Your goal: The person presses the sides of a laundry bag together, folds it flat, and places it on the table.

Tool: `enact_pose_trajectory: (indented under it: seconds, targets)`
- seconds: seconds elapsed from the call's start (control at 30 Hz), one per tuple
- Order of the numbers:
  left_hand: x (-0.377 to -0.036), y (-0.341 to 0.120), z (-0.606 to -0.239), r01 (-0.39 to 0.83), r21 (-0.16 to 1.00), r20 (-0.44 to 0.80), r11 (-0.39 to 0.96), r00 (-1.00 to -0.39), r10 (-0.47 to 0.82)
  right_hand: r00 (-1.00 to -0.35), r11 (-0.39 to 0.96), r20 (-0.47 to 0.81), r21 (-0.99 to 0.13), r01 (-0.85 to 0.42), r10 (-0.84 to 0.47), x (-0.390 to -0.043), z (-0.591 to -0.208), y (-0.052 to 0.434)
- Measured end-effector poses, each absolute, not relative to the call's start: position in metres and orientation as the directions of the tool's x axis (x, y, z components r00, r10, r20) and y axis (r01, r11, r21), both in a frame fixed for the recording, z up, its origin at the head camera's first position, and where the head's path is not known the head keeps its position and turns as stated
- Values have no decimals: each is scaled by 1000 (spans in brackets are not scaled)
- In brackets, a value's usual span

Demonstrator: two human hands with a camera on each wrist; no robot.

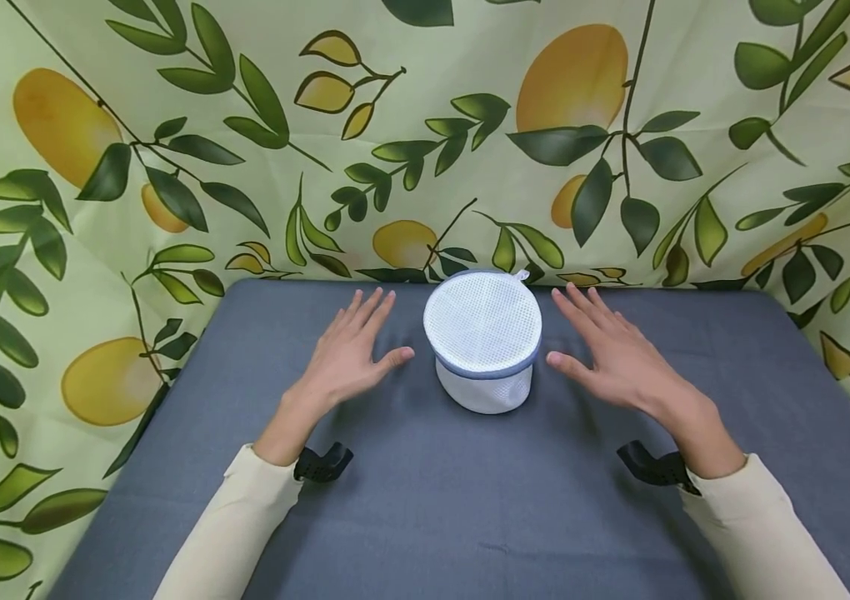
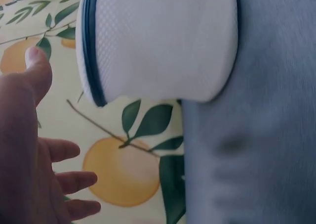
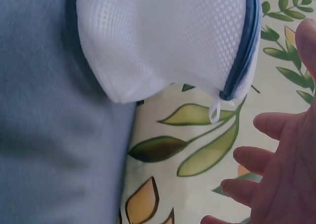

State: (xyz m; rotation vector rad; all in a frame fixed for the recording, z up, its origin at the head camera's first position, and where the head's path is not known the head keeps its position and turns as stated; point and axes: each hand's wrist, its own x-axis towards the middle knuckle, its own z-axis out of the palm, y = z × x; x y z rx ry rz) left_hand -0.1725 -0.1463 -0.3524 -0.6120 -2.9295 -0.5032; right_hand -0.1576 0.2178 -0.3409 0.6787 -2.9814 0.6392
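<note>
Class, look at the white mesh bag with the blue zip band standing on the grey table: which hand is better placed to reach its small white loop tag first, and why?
Probably the right hand. The loop tag hangs off the mesh bag near the right hand's fingers in the right wrist view; the left hand sits on the opposite side.

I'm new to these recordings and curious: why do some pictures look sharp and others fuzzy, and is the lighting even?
Head view: sharp, soft even light, faint shadows under the mesh bag and both hands; edges bend slightly. Left wrist view: left hand close and soft, grey cloth smeared. Right wrist view: bag mesh crisp, right hand blurred.
</note>
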Motion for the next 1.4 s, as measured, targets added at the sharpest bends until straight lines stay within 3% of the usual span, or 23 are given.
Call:
enact_pose_trajectory:
  seconds: [0.33, 0.53, 0.8, 1.0, 1.2, 1.4]
  targets:
    - [-169, -129, -365, 356, 407, 164, 841, -934, 316, -900, 799, 117, -422, -428, -420, -162, -349, 212]
    - [-166, -114, -372, 330, 538, 142, 776, -942, 303, -911, 777, 116, -488, -399, -395, -163, -352, 211]
    - [-166, -97, -382, 317, 633, 213, 706, -948, 235, -921, 720, 168, -581, -380, -351, -165, -360, 203]
    - [-168, -82, -385, 319, 778, 268, 541, -948, 174, -915, 641, 257, -653, -402, -312, -168, -364, 191]
    - [-169, -73, -386, 221, 932, 196, 286, -974, 113, -946, 645, 245, -693, -324, -211, -168, -366, 180]
    - [-172, -73, -381, 138, 981, 128, 139, -988, 83, -958, 678, 245, -679, -282, -153, -169, -367, 173]
